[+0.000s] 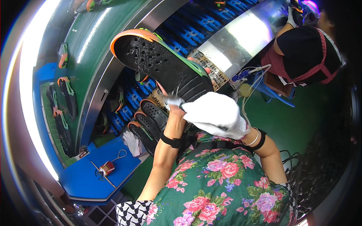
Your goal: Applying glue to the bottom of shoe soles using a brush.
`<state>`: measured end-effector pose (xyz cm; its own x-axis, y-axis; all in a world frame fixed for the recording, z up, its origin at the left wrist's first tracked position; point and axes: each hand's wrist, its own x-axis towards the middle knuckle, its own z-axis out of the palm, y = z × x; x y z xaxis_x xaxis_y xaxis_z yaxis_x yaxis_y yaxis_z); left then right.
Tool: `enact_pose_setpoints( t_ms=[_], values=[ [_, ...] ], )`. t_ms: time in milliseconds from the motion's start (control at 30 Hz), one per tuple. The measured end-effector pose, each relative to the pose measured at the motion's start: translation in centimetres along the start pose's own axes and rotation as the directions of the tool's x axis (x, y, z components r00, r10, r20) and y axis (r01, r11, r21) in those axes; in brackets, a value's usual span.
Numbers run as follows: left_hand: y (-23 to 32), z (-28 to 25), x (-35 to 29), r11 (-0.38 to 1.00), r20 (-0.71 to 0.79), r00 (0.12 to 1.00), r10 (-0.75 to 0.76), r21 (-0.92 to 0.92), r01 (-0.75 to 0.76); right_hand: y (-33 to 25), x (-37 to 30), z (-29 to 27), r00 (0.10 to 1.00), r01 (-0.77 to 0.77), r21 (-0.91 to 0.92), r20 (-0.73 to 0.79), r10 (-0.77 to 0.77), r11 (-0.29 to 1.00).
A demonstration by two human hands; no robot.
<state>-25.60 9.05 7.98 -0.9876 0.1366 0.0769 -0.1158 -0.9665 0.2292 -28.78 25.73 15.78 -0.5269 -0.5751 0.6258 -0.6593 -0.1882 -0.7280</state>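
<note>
A large black shoe sole [162,62] with an orange and green rim is held up tilted in front of me. It has round holes toward its far end, grooves toward its near end and shiny smears. My left hand [176,110] grips it from behind; the sole hides most of that hand, though fingertips show past the right edge. My right hand [217,115], in a white glove, is closed at the sole's near end. A blurred grey thing [173,100] sticks out beside the glove; I cannot make out its kind.
Several similar soles [145,124] stand at left beside a white glove [131,143]. A blue table [86,180] holds a small tied bundle. Shoe parts lie on a green conveyor [88,41]. Beyond is a blue slatted rack [200,24]; a co-worker [301,52] sits at right.
</note>
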Motion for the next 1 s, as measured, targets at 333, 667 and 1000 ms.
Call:
enact_pose_setpoints(
  t_ms=[333, 667, 1000],
  values=[
    [1.4, 0.7, 0.9, 0.991, -0.12, 0.987, 0.104, -0.066, -0.112, 0.3, -0.8, 0.0, 0.999, -0.041, 0.103, 0.004, 0.04, 0.994],
    [2.3, -0.1, 0.9, 0.997, -0.023, 0.997, 0.076, 0.024, -0.076, 0.1, -1.7, -0.1, 0.998, -0.066, 0.118, 0.018, 0.065, 0.991],
    [2.8, 0.6, 0.6, 0.975, -0.109, 0.978, 0.18, -0.108, -0.192, 0.0, -2.1, 0.0, 0.996, -0.069, 0.159, 0.058, 0.061, 0.985]
  ],
)
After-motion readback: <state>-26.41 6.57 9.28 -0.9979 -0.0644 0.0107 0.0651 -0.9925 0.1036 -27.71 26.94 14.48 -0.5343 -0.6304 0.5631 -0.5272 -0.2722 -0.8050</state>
